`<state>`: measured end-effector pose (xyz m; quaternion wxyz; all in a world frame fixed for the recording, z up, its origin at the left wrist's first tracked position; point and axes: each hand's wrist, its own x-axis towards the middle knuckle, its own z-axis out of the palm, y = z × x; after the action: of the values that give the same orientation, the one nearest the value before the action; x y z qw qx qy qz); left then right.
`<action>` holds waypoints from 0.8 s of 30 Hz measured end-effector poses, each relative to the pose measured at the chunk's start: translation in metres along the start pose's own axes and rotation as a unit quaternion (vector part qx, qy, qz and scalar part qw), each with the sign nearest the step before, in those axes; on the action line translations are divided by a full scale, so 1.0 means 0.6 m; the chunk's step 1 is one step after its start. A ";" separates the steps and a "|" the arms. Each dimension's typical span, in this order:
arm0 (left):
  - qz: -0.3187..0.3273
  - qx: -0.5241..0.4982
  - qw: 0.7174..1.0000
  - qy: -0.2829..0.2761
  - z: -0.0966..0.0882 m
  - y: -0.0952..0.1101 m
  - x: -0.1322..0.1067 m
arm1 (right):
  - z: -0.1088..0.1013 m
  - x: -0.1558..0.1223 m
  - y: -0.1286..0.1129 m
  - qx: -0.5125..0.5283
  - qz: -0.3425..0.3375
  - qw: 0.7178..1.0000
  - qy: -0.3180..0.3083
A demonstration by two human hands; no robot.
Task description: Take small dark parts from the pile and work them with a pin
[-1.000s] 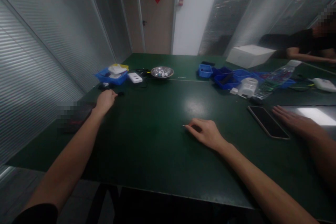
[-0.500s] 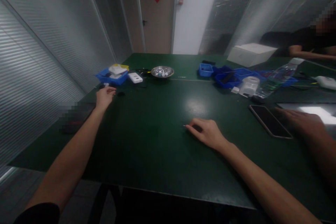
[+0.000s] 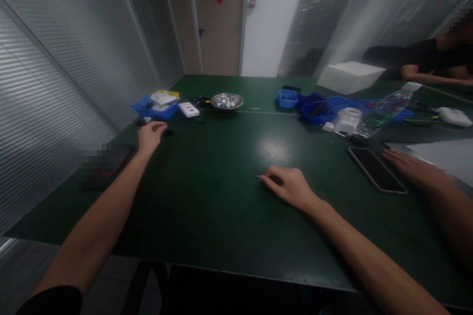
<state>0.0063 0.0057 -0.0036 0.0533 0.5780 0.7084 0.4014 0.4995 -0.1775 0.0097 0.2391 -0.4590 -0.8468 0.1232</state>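
On the green table [image 3: 221,167], my left hand [image 3: 151,138] reaches out to the far left with thumb and fingertips pressed together. Whatever is between them is too small or hidden to make out. Just right of those fingertips lies a small dark round thing [image 3: 168,133]. Behind the hand is a blue basket [image 3: 157,111] with white packets in it. My right hand [image 3: 291,184] rests on the table at centre right, thumb and forefinger pinched. From that pinch a thin, light-coloured tip [image 3: 257,176] sticks out to the left; the rest of it is covered.
A metal bowl [image 3: 227,102] with small items and a white device [image 3: 188,110] stand farther back. Blue trays [image 3: 288,99], a clear bottle [image 3: 388,110] and a white box [image 3: 350,78] are at right. A phone [image 3: 377,170] lies beside another person's hand [image 3: 417,165].
My left hand has shifted slightly right, its fingertips drawing together by the dark round thing. My right hand stays in place. A white sheet now shows by the other person's hand.
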 end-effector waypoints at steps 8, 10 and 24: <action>0.000 0.001 0.999 -0.050 0.019 -0.010 -0.003 | 0.001 0.000 0.004 -0.002 -0.002 1.000 0.001; -0.006 0.005 0.999 -0.044 0.020 -0.008 -0.005 | 0.003 0.000 0.006 -0.001 -0.003 1.000 0.001; -0.076 -0.011 0.997 -0.032 0.021 -0.030 0.011 | -0.001 0.001 0.000 -0.005 0.007 1.000 -0.006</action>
<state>-0.0029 0.0175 -0.0208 0.1125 0.5347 0.7434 0.3858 0.4993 -0.1771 0.0105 0.2311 -0.4652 -0.8456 0.1234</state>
